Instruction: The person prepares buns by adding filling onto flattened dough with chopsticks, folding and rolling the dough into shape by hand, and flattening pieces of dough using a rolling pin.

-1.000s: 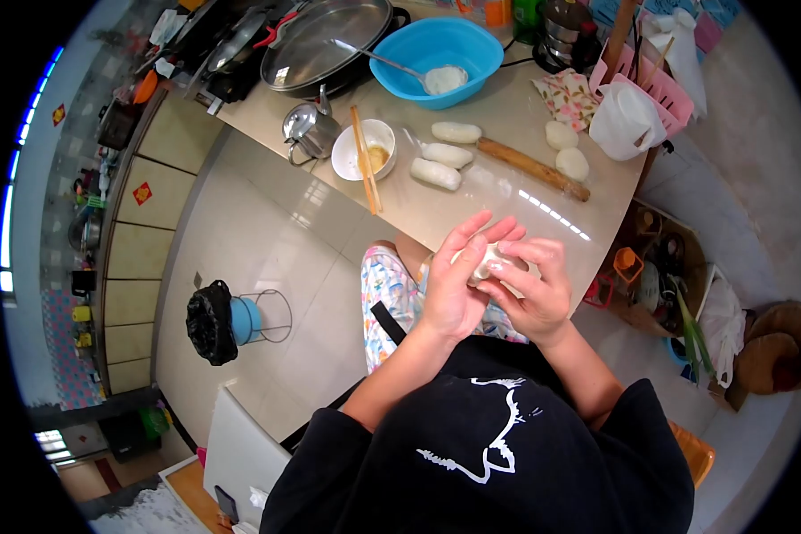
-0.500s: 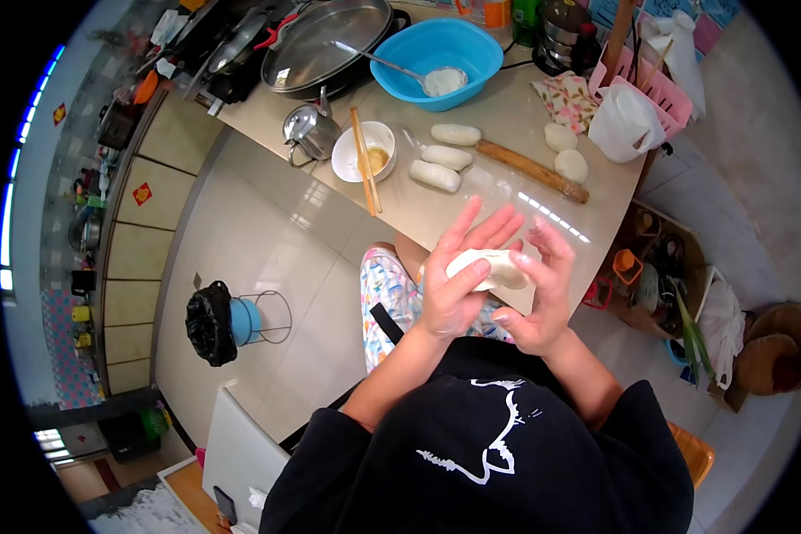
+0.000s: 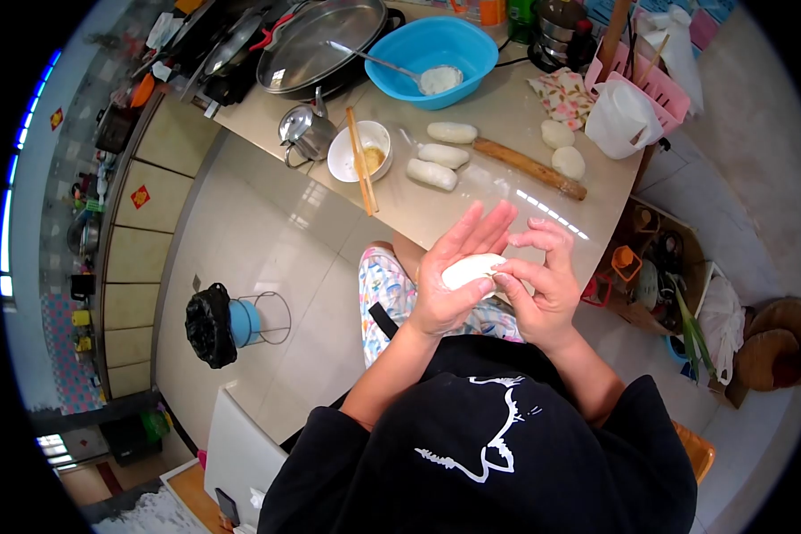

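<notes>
A piece of white dough [image 3: 468, 271] rests across the palm of my left hand [image 3: 443, 289], with the thumb pressed on its near side and the fingers stretched out behind it. My right hand [image 3: 547, 298] pinches the right end of this dough between thumb and index finger, its other fingers raised and curled. Beyond my hands, three dough rolls [image 3: 443, 156] lie side by side on the table. A wooden rolling pin [image 3: 529, 169] sits right of them, and two round dough pieces [image 3: 568, 163] lie past its far side.
On the table [image 3: 418, 216] stand a white bowl [image 3: 336, 160] with chopsticks [image 3: 360, 160] across it, a metal kettle [image 3: 305, 132], a blue basin [image 3: 476, 67] holding a ladle, and a large lidded pan [image 3: 320, 44]. A pink basket [image 3: 672, 105] is at the right edge.
My right hand has moved left and closed its thumb and index finger on the dough's right end. The dough in my left palm has shifted slightly left and tilted.
</notes>
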Demonstrator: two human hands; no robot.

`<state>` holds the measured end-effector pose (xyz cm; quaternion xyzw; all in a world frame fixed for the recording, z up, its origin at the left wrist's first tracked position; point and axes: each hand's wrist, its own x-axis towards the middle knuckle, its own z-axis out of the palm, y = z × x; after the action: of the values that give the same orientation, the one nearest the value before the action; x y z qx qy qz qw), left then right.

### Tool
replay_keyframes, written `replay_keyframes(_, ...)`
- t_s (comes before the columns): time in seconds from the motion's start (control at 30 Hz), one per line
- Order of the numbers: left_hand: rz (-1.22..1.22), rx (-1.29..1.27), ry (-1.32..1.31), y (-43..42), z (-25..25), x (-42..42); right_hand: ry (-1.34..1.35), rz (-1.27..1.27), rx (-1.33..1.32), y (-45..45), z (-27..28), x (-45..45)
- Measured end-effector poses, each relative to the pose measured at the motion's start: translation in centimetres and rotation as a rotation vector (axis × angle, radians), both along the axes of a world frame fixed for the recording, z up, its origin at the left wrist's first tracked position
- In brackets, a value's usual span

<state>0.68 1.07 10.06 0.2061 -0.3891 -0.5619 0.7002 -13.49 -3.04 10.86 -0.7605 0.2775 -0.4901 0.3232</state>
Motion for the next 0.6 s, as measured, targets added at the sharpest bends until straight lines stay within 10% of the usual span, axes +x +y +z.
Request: replay_keyframes(0.6, -0.011, 0.422, 0.368, -1.1, -3.0, -1.7, 0.032, -0.079, 0.259, -1.2, -2.8, -0.2)
